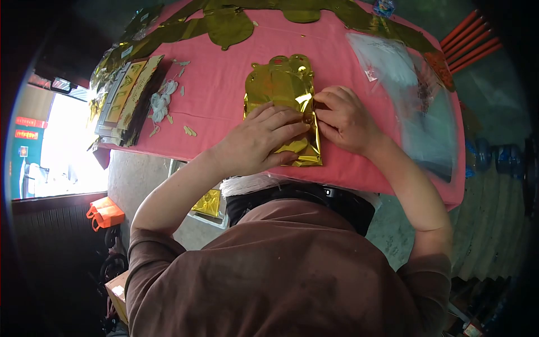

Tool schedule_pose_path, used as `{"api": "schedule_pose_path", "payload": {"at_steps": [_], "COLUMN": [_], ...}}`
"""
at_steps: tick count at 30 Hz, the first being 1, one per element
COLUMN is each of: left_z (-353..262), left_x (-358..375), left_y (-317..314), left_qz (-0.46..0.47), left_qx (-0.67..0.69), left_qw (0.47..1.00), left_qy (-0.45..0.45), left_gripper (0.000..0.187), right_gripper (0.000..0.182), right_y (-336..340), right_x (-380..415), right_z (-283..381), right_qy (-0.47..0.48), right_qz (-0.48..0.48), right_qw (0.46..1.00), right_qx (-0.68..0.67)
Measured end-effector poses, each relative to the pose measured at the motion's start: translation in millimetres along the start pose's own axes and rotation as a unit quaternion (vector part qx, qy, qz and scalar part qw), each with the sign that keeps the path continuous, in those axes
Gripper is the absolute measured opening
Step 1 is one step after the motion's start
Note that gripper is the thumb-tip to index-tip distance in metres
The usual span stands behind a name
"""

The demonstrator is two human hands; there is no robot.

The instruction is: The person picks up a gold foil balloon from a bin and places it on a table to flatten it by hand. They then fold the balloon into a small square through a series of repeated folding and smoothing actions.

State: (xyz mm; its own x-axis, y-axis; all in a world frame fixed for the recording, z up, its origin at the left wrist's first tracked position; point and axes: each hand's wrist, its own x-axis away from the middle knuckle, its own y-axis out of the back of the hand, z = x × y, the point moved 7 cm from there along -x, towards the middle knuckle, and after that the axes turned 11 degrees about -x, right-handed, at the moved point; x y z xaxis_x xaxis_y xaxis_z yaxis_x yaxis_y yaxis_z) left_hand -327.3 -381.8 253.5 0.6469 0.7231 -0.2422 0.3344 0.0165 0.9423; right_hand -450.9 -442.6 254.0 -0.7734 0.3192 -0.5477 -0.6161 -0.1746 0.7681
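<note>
A folded gold foil piece with rounded lobes along its far end lies on the pink-covered table, close to the near edge. My left hand rests palm down across its middle, fingers stretched out and slightly apart. At the right edge of the foil, my right hand has its fingers curled, thumb and forefinger pinching the margin. Creases and bright reflections run along that side. Part of the foil's lower left is hidden under my left hand.
A stack of printed packets stands left, beside white string and small scraps. Gold foil cutouts line the far edge. Clear plastic bags lie right, near red tubes. An orange bag is left, off the table.
</note>
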Motion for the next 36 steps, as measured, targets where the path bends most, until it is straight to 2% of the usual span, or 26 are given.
{"api": "schedule_pose_path", "payload": {"at_steps": [6, 12, 14, 15, 17, 18, 20, 26, 30, 32, 33, 35, 36], "left_z": [-1.4, -1.8, -1.3, -1.3, -1.4, -0.7, -0.1, 1.3, 2.5, 2.5, 2.9, 2.9, 3.7], "left_x": [0.2, -0.3, -0.5, -0.4, 0.0, 0.3, 1.2, 1.9, 2.8, 3.0, 3.3, 3.7, 4.1], "left_y": [-3.2, -4.6, -4.0, -4.0, -3.6, -4.2, -5.0, -5.3, -6.4, -6.3, -5.8, -5.8, -6.9], "left_qz": [0.016, 0.023, 0.004, 0.003, -0.003, -0.004, -0.012, -0.019, -0.019, -0.03, -0.031, -0.025, -0.025], "left_qx": [-0.035, -0.052, -0.067, -0.067, -0.067, -0.067, -0.071, -0.05, -0.041, -0.047, -0.047, -0.034, -0.033], "left_qw": [0.999, 0.998, 0.998, 0.998, 0.998, 0.998, 0.997, 0.999, 0.999, 0.998, 0.998, 0.999, 0.999], "left_qy": [-0.008, -0.01, -0.014, -0.013, -0.008, -0.007, -0.015, -0.008, -0.002, -0.003, 0.0, -0.002, 0.0], "left_gripper": [0.051, 0.046, 0.043, 0.043, 0.042, 0.042, 0.042, 0.043, 0.044, 0.044, 0.044, 0.044, 0.044], "right_gripper": [0.015, 0.021, 0.027, 0.027, 0.032, 0.032, 0.032, 0.025, 0.022, 0.019, 0.019, 0.024, 0.024], "right_y": [-2.6, -1.6, 2.9, 1.6, 5.8, 4.7, 1.5, 0.8, 0.7, -0.3, 0.6, 8.0, 5.6], "right_x": [1.2, 4.0, 4.2, 2.8, 5.2, 5.4, 1.2, 0.2, 0.1, 4.4, 3.7, 4.9, 1.8], "right_z": [-0.5, -16.8, -30.2, -24.6, -19.5, -21.6, -11.3, -8.9, -10.3, -23.7, -23.8, -31.2, -26.4], "right_qy": [-0.01, -0.08, -0.153, -0.152, -0.214, -0.214, -0.1, -0.095, -0.1, -0.155, -0.153, -0.215, -0.214], "right_qz": [0.051, 0.055, 0.004, 0.005, -0.075, -0.073, -0.023, -0.009, 0.006, 0.0, 0.002, -0.046, -0.044], "right_qw": [0.998, 0.992, 0.961, 0.961, 0.942, 0.942, 0.99, 0.995, 0.995, 0.985, 0.985, 0.967, 0.967], "right_qx": [0.032, -0.083, -0.231, -0.231, -0.249, -0.249, -0.095, -0.011, -0.015, -0.074, -0.075, -0.128, -0.129]}}
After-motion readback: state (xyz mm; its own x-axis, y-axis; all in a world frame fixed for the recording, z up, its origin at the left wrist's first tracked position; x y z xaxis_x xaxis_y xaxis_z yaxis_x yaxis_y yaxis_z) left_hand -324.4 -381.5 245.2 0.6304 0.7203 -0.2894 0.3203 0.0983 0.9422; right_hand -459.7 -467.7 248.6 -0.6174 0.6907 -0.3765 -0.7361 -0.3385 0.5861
